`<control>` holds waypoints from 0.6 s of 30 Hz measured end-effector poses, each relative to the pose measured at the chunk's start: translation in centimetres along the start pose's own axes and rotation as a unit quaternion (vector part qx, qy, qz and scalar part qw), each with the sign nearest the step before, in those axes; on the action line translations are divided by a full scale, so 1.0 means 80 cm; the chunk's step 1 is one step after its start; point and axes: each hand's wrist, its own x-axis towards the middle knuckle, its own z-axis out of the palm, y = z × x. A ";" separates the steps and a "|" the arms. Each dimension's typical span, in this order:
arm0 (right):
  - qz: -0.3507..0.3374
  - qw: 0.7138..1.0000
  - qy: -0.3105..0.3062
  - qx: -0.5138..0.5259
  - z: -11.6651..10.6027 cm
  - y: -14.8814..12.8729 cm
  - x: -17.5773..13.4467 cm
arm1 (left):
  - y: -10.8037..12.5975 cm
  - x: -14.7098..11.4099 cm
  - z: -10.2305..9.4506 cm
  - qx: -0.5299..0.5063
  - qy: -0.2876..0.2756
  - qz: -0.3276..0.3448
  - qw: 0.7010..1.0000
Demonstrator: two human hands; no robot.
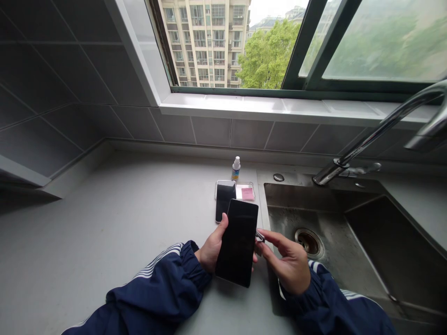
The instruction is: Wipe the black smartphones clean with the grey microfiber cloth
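Your left hand is gripping the flat black glass phone above the smooth pale counter; your right hand is pinching a small shiny metal piece by the phone's right edge. Holding still should help.

Bench on my feed: pale grey top, raised lip along the tiled wall. I've got a dark-screened phone lying flat near the sink side, its right edge overlapping a shallow clear tray. Can't tell from here if it rests on the tray or on the bench. Pink piece sits in the tray's right end. Small white-capped bottle stands upright at the tray's far edge; contact unclear. Steel sink set into the bench, right side.
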 end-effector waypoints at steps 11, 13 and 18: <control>0.121 0.986 -0.079 0.084 0.001 -0.010 0.010 | 0.011 -0.002 0.008 0.021 0.085 0.142 0.986; 0.053 0.991 -0.113 0.056 0.001 -0.014 0.010 | 0.014 -0.003 0.009 0.023 0.092 0.157 0.983; 0.058 0.991 -0.113 0.037 0.002 -0.017 0.011 | 0.015 -0.004 0.010 0.026 0.094 0.156 0.983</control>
